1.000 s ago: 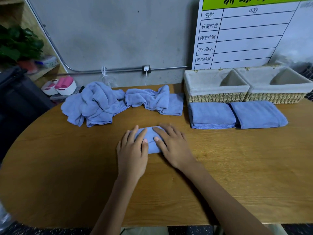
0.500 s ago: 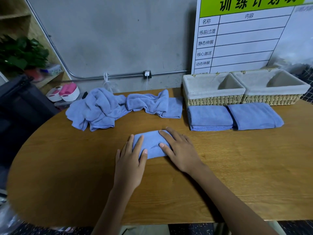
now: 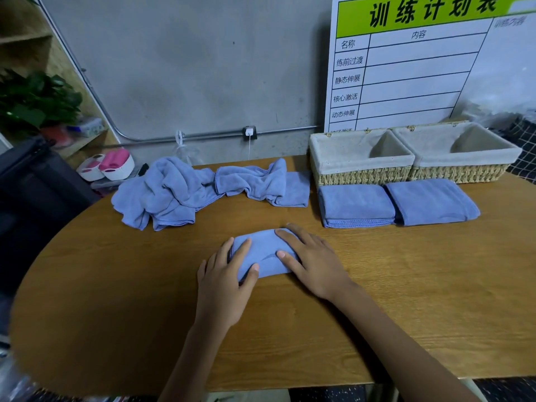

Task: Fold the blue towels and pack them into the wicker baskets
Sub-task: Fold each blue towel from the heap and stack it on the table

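Observation:
A small folded blue towel (image 3: pixel 265 250) lies on the wooden table (image 3: pixel 116 300) in front of me. My left hand (image 3: pixel 224 281) presses its left side with straight fingers. My right hand (image 3: pixel 313 264) lies flat on its right side. Two folded blue towels, one (image 3: pixel 356 204) and another (image 3: pixel 432 201), sit side by side before two lined wicker baskets, the left (image 3: pixel 359 166) and the right (image 3: pixel 461 161), both with nothing inside. Crumpled unfolded towels lie at the back left, a big heap (image 3: pixel 165 192) and a smaller one (image 3: pixel 264 184).
A white board with a green header (image 3: pixel 412 65) leans on the wall behind the baskets. Off the table's left end stand a dark bag (image 3: pixel 32 187), pink and white tubs (image 3: pixel 110 166) and a plant (image 3: pixel 34 100).
Both hands slid outward along the folded towel, uncovering more of its middle. The camera has tilted up a little.

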